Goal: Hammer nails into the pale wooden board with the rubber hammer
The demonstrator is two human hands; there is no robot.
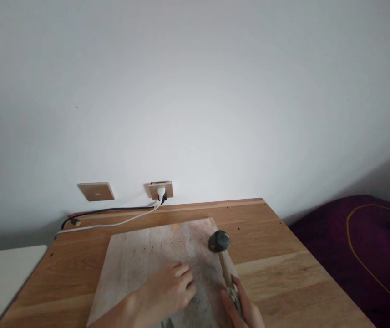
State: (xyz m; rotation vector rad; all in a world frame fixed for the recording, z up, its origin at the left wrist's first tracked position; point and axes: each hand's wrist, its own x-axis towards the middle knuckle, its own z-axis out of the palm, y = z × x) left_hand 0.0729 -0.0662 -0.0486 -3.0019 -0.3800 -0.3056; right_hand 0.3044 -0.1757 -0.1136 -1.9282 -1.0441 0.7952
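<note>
A pale, worn wooden board [140,259] with a row of small holes lies on a wooden table [276,269]. My left hand [169,287] rests on the board near its front, fingers curled and pressed together as if pinching something too small to make out. My right hand [242,307] grips the wooden handle of a hammer [219,241], whose dark round head is raised over the board's far right corner.
A wall socket [161,190] holds white and black plugs, with cables [113,216] trailing left along the table's back edge. A blank wall plate [96,191] is to its left. A dark purple bed cover [362,255] lies right; a white surface [3,278] left.
</note>
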